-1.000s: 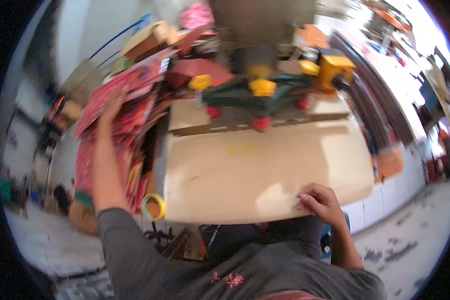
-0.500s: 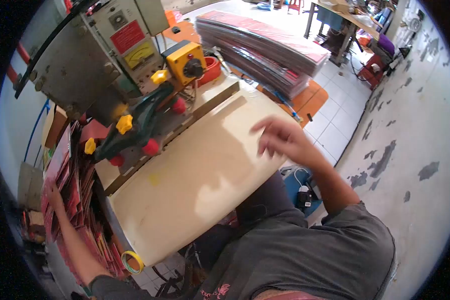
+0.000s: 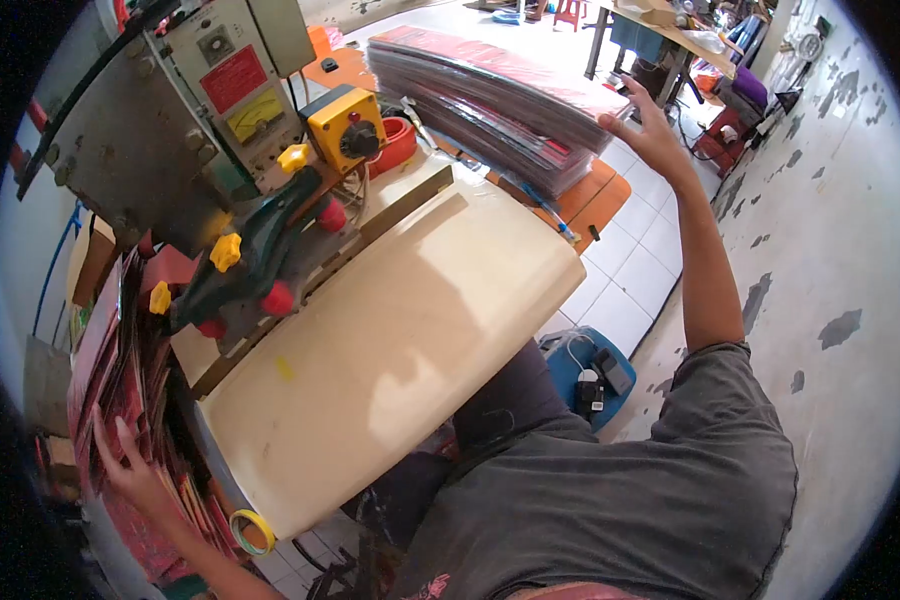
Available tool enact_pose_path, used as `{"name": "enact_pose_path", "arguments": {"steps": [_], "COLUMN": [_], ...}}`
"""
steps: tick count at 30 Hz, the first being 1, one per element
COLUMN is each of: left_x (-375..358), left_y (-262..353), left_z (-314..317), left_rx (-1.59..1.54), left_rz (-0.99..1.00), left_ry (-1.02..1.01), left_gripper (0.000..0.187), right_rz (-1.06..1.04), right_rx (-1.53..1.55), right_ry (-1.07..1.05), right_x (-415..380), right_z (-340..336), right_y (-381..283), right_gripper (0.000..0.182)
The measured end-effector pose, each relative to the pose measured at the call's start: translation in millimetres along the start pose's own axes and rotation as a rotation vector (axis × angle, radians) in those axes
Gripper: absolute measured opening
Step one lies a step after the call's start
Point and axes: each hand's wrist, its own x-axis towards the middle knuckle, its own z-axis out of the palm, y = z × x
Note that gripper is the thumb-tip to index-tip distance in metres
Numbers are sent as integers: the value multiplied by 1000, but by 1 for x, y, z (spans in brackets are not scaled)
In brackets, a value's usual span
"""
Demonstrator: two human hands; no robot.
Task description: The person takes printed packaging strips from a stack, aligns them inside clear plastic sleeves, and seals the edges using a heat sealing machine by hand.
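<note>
My right hand (image 3: 652, 137) reaches out to the near right end of a tall stack of flat, film-covered sheets (image 3: 480, 95), fingers apart with the fingertips right at its corner. At the far left, my left hand (image 3: 135, 480) is spread over a leaning pile of reddish flat pieces (image 3: 110, 380), its fingers apart and holding nothing. Between my arms lies the cream padded work surface (image 3: 370, 340) of a press machine. Above its back edge hangs the dark green clamp arm (image 3: 260, 255) with yellow star knobs and red feet.
A yellow control box (image 3: 345, 128) with a black dial sits beside the machine cabinet (image 3: 235, 85). A roll of yellow tape (image 3: 253, 532) hangs at the board's lower left corner. A blue stool (image 3: 595, 375) holding chargers stands by my leg, near the peeling wall (image 3: 810, 290).
My right hand has moved from over the cream surface up and away to the stack of sheets. My left hand has drawn back toward me along the reddish pile. The view has shifted slightly.
</note>
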Motion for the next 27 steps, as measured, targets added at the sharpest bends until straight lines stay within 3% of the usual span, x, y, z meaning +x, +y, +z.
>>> {"name": "enact_pose_path", "arguments": {"steps": [3, 6, 10, 12, 18, 23, 27], "left_x": [-55, -104, -149, -167, -173, -173, -176], "left_y": [39, 58, 63, 68, 102, 104, 100], "left_z": [-3, 7, 30, 46, 73, 77, 75], "left_rx": [-43, -239, -250, -474, -419, -372, -340], "left_rz": [-69, -141, -191, -370, -330, -278, -299], "left_ry": [21, 73, 79, 38, -168, -182, -207], "left_gripper": [43, 40, 40, 40, 32, 27, 26], "right_rz": [35, 14, 24, 21, 151, 139, 165], "right_rx": [141, 25, -10, -20, 35, 58, 198], "right_ry": [-95, -159, -223, -230, -328, -318, -281], "right_x": [6, 8, 13, 17, 29, 29, 39], "right_z": [-6, -5, -15, -17, -28, -30, -27], "right_y": [-10, -7, -23, -27, -36, -41, -18], "right_gripper": [110, 115, 106, 103, 106, 107, 92]}}
